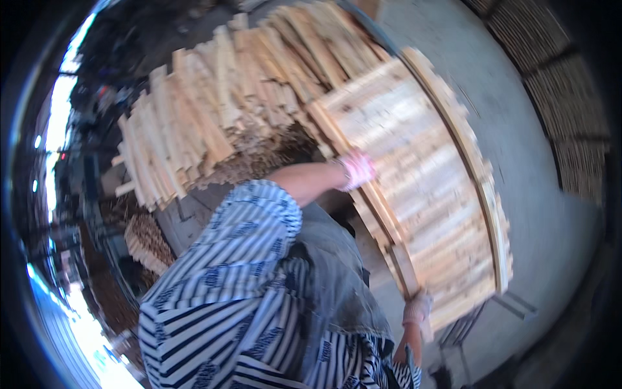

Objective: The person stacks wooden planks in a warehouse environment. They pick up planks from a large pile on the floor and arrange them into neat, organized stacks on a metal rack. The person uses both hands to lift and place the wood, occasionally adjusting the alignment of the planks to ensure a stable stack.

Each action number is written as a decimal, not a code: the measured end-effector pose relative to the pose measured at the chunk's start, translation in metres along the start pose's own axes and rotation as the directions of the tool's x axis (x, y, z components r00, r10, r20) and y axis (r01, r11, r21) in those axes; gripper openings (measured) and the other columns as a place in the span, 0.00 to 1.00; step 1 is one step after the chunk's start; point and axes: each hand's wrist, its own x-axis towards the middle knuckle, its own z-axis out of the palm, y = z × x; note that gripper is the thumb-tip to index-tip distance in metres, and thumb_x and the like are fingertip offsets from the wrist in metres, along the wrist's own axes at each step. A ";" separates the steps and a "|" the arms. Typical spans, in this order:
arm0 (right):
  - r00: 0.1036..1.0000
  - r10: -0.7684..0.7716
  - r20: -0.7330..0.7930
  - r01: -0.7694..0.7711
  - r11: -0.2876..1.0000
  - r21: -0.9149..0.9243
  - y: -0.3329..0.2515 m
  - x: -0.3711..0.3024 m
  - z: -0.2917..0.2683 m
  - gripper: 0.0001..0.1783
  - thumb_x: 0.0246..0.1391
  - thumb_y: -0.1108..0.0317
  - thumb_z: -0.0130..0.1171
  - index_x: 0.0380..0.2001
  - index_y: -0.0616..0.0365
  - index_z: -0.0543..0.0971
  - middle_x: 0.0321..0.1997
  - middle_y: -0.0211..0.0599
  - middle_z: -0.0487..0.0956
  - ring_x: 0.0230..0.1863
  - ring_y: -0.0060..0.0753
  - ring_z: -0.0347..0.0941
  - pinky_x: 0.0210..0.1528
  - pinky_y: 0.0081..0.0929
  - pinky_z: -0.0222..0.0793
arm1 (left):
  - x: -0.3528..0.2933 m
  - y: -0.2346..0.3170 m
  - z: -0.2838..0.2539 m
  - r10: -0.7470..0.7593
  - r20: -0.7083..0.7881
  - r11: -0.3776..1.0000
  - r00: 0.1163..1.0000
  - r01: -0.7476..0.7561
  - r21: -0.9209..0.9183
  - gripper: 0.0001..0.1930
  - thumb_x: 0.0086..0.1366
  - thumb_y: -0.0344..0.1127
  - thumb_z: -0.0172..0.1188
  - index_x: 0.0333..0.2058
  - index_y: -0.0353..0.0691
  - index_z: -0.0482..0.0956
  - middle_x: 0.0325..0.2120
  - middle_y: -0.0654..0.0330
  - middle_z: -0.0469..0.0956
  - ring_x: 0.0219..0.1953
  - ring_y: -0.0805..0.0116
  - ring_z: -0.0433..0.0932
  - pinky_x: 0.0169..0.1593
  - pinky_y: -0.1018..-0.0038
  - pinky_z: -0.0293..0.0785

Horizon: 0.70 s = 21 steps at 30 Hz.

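A wide panel of pale wooden boards (427, 175) lies at a slant in front of me. One long wooden batten (382, 211) runs along its near edge, and another long batten (468, 152) runs along the far edge. My left hand (357, 170), in a pink and white glove, is closed over the near batten; its fingers are blurred. At the panel's lower right corner my right hand (418, 308), gloved too, is closed at the end of a short wooden strip (404, 269) in line with the near batten. Its fingertips are partly hidden.
Many loose wooden slats (220, 84) lie piled to the left of the panel and beyond it. Thin metal legs (463, 330) show under its lower right end. Stacked slatted panels (564, 91) stand along the far right, across a grey concrete floor (534, 227).
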 end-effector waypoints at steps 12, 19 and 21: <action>0.919 -0.387 -0.077 0.387 0.922 -0.019 -0.095 0.038 -0.136 0.40 0.46 0.54 0.72 0.59 0.63 0.70 0.50 0.52 0.78 0.49 0.52 0.77 0.51 0.43 0.75 | -0.106 -0.008 0.007 -0.620 -0.215 0.636 0.754 0.324 -0.701 0.28 0.59 0.46 0.62 0.56 0.41 0.70 0.52 0.52 0.72 0.59 0.56 0.70 0.66 0.63 0.62; 0.638 -0.769 0.042 0.682 0.589 0.433 -0.386 -0.004 -0.171 0.37 0.51 0.55 0.67 0.60 0.63 0.71 0.56 0.53 0.77 0.58 0.50 0.74 0.60 0.37 0.69 | -0.355 -0.056 0.204 -0.549 0.636 -0.693 -0.542 -0.130 -0.709 0.26 0.59 0.44 0.61 0.56 0.41 0.75 0.51 0.48 0.75 0.54 0.50 0.74 0.57 0.61 0.72; 0.459 -0.881 0.112 0.830 0.470 0.300 -0.470 -0.023 -0.186 0.37 0.53 0.52 0.65 0.62 0.61 0.70 0.58 0.53 0.76 0.60 0.51 0.73 0.63 0.37 0.68 | -0.429 -0.062 0.250 -0.330 0.606 -0.714 -0.723 -0.229 -0.662 0.27 0.61 0.45 0.59 0.57 0.41 0.73 0.54 0.49 0.73 0.57 0.50 0.71 0.59 0.58 0.69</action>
